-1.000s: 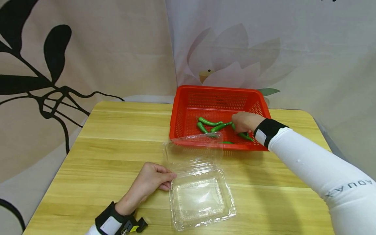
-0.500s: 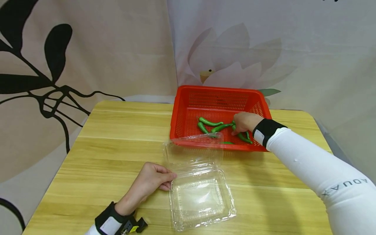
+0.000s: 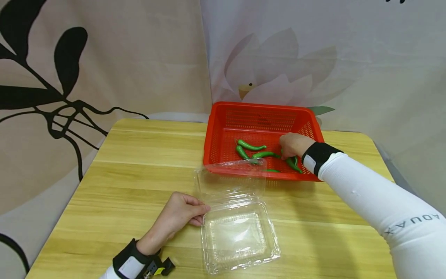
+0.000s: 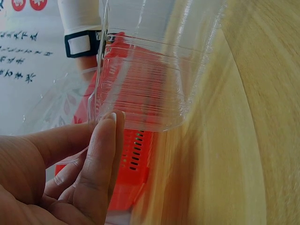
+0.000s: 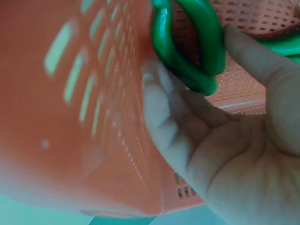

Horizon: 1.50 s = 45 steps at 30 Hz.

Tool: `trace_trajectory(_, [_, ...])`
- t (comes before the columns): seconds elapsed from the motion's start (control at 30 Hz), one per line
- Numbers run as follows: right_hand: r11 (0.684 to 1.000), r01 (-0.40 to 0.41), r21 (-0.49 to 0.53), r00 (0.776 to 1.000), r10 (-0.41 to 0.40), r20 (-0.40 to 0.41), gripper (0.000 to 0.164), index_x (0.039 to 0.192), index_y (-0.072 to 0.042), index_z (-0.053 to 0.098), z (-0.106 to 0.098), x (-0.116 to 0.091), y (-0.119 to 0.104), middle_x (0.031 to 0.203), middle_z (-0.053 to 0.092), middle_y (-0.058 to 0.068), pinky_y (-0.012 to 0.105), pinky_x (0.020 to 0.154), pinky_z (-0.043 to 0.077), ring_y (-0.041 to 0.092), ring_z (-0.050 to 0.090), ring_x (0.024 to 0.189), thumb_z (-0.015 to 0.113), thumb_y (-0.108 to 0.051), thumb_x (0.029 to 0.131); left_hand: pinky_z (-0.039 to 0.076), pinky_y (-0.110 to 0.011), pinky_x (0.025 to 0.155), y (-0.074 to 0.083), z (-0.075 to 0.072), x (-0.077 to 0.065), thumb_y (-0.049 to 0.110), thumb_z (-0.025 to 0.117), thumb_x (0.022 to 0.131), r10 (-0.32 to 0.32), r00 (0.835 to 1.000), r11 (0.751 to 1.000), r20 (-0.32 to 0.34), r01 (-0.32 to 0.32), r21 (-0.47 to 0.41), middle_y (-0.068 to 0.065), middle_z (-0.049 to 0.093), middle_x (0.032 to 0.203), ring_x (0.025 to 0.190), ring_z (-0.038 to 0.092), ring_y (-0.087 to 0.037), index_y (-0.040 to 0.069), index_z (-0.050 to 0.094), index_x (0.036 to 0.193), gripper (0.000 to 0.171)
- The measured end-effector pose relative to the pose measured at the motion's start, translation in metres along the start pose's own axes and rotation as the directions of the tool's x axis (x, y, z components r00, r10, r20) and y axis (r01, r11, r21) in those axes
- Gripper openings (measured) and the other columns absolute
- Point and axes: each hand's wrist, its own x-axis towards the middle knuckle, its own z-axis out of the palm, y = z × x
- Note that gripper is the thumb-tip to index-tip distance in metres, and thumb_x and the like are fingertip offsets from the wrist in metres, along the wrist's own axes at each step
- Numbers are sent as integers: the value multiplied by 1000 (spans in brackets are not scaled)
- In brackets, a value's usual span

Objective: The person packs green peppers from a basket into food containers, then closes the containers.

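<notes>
My left hand [image 3: 181,213] pinches the left edge of a clear plastic clamshell container [image 3: 238,234] at its hinge, thumb against fingertips. The container lies open on the table, its lid [image 4: 140,79] leaning toward the basket. Inside the red basket [image 3: 265,106], my right hand [image 3: 295,145] reaches down near the right end. Two green chili peppers [image 5: 204,37] sit between its thumb and curled fingers in the right wrist view, beside the basket's wall. Other green chili peppers [image 3: 251,146] lie on the basket floor to the left, some partly behind the clear lid.
The basket stands at the back of the wooden table [image 3: 146,162], near a printed cloth backdrop [image 3: 156,58]. The raised lid overlaps the basket's front rim in the head view. A strap with a small camera [image 3: 167,266] is on my left wrist.
My right hand has shifted slightly right within the basket, and the peppers by its fingers have changed position. The left hand and container stay put.
</notes>
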Motion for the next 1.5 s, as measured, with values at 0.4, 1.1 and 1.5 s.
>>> trace_trajectory(0.4, [998, 46, 31, 999, -46, -6, 26, 93, -1, 66, 3, 4, -1, 82, 57, 7, 34, 74, 50, 26, 55, 81, 85, -19, 89, 67, -33, 62, 1, 0, -1, 4, 81, 91, -2, 1000, 1000, -5, 2, -1, -16, 73, 75, 60, 70, -17, -13, 76, 96, 18])
trace_trajectory(1.1, [993, 17, 119, 997, -26, 77, 20, 94, 0, 60, 0, 4, -6, 87, 53, 9, 28, 63, 51, 24, 57, 79, 77, -8, 89, 67, -33, 62, 2, -1, 0, 6, 83, 90, -17, 1000, 1000, -21, 17, 6, -16, 73, 75, 60, 70, -17, -11, 76, 93, 18])
trace_trajectory(1.5, [981, -3, 196, 998, -11, 69, 15, 93, 0, 63, -3, 3, -6, 81, 57, 11, 25, 47, 53, 21, 58, 60, 77, 0, 87, 67, -33, 62, 0, -2, 0, 5, 81, 91, 4, 1000, 1000, -9, -4, -4, -17, 74, 76, 60, 70, -17, -12, 75, 95, 18])
